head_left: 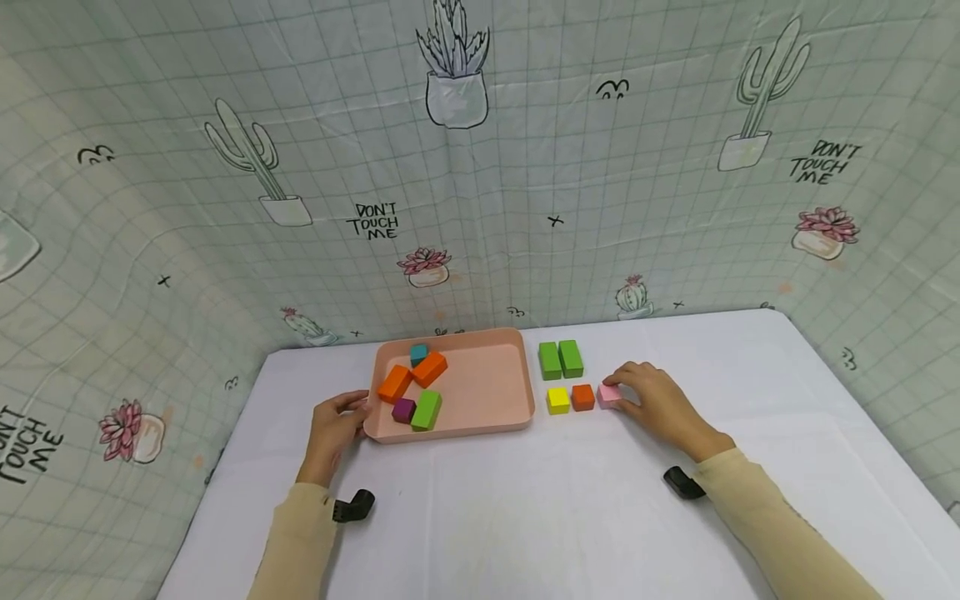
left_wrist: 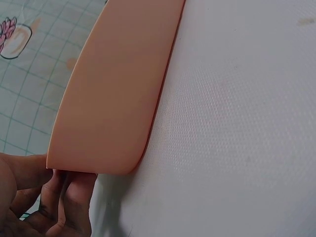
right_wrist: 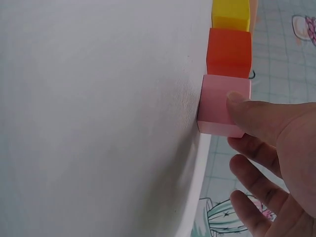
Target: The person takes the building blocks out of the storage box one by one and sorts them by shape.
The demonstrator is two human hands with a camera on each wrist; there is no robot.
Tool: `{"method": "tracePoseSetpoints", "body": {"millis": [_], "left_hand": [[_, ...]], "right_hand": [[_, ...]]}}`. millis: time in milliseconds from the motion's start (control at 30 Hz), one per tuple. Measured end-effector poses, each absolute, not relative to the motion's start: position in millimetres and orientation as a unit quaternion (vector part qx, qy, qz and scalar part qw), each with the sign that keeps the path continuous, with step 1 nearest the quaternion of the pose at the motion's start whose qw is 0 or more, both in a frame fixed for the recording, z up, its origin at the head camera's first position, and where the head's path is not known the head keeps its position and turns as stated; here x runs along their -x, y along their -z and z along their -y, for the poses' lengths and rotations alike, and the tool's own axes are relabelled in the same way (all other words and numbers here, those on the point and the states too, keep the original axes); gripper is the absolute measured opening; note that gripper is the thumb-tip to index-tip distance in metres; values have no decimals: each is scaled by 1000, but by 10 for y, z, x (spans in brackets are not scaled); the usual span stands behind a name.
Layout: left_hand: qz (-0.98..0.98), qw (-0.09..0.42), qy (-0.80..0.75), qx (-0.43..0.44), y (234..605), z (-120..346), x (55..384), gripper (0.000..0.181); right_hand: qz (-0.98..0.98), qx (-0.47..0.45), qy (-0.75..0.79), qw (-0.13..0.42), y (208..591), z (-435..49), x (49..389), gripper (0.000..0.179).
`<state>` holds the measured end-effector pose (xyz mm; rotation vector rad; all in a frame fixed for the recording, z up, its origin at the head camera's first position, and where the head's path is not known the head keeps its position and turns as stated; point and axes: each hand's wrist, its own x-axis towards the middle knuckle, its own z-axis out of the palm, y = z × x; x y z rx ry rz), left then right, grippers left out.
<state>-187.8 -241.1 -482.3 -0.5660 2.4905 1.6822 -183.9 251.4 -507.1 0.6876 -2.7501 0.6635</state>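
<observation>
At the left end of the pink tray [head_left: 487, 375], my left hand [head_left: 336, 425] grips the rim with bent fingers. The left wrist view shows its thumb [left_wrist: 29, 170] by the rim's corner, with fingertips against the end wall. My right hand [head_left: 667, 408] pinches a pink cube [right_wrist: 224, 101] between thumb and index finger; its other fingers spread loosely off the cube. That cube stands at the right end of a row, beside a red-orange cube [head_left: 582, 397] and a yellow cube [head_left: 558, 401].
Two green blocks [head_left: 560, 359] stand behind the row. Inside the tray's left half lie two orange blocks [head_left: 395, 383], a green block [head_left: 426, 410], a purple cube [head_left: 403, 410] and a teal cube [head_left: 418, 355]. A patterned cloth [head_left: 480, 183] hangs behind the white table [head_left: 510, 517].
</observation>
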Motion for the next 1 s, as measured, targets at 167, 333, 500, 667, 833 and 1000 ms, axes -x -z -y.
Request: {"method": "tracePoseSetpoints", "body": {"millis": [167, 333, 500, 667, 833, 1000], "left_hand": [[-810, 35, -556, 186, 4840, 2429, 1845, 37], [-810, 32, -555, 185, 4846, 2430, 1826, 36], [-811, 27, -555, 181, 4844, 2423, 1833, 36], [-808, 26, -561, 176, 4840, 2415, 1842, 36], [-808, 25, -562, 175, 4843, 2413, 1848, 36], [-810, 26, -557, 180, 4836, 2407, 1859, 36]], "right_hand": [[937, -237, -229, 115, 5084, -2459, 1831, 27], [937, -240, -223, 119, 5089, -2436, 1826, 28], [943, -229, -215, 109, 5040, -2434, 1826, 34], [945, -220, -213, 118, 4941, -2393, 1814, 38], [933, -246, -222, 143, 4812, -2192, 1785, 37], [919, -283, -226, 158, 4736, -1875, 1775, 39]]}}
